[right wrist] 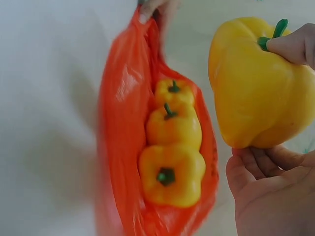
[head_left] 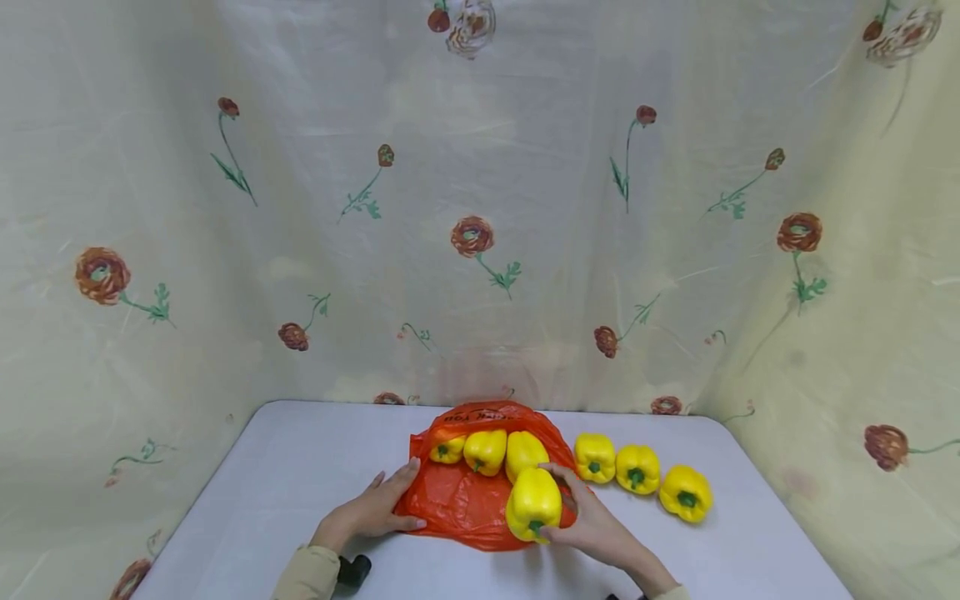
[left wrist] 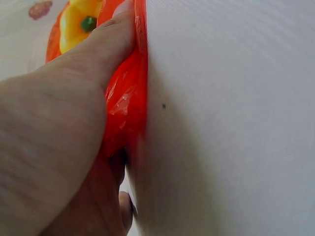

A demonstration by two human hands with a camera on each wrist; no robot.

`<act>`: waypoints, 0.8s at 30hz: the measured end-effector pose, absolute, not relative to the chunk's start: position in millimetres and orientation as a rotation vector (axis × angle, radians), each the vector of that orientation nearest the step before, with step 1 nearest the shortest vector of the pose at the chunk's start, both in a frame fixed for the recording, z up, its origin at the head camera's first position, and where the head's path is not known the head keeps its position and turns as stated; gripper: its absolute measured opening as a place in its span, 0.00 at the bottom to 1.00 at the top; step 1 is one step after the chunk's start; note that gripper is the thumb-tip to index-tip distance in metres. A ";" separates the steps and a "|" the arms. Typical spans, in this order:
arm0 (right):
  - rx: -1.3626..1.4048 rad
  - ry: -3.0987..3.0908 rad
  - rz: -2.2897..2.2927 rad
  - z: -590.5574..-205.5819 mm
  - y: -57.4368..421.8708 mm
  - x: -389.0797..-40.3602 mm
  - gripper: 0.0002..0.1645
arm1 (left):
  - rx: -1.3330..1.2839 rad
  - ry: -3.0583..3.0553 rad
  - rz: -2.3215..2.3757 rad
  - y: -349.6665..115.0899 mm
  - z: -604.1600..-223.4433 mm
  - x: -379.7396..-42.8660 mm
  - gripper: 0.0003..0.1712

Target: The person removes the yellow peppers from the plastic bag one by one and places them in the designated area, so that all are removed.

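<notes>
A red plastic bag (head_left: 457,504) lies on the table with its mouth toward me. Inside it, three yellow bell peppers (head_left: 485,451) sit in a row along the back. My left hand (head_left: 372,507) holds the bag's left edge; in the left wrist view the thumb (left wrist: 120,37) lies over the red film and the other fingers are partly hidden. My right hand (head_left: 596,525) grips another yellow bell pepper (head_left: 534,502) above the bag's front right part. In the right wrist view, thumb and fingers span this pepper (right wrist: 261,88), its green stem by the thumb.
To the right of the bag, three more yellow bell peppers (head_left: 637,469) stand in a slanting row on the white table (head_left: 315,450). A flowered curtain (head_left: 480,333) hangs behind and at both sides. Black straps with a camera (head_left: 354,572) sit at the wrists.
</notes>
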State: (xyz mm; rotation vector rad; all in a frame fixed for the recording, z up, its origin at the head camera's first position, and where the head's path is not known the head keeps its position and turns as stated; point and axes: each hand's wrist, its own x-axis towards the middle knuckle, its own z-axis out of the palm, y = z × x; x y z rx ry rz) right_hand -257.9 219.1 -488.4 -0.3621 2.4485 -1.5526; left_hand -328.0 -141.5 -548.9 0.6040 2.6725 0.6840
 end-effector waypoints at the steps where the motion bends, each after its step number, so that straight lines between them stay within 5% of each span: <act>1: -0.348 2.457 -1.559 -488.1 223.4 -257.9 0.51 | 0.606 2.672 0.683 -141.6 -549.1 -328.1 0.59; 24: -0.249 2.754 -1.638 -468.1 359.4 -269.1 0.51 | 0.573 2.660 0.701 -140.7 -553.9 -331.5 0.61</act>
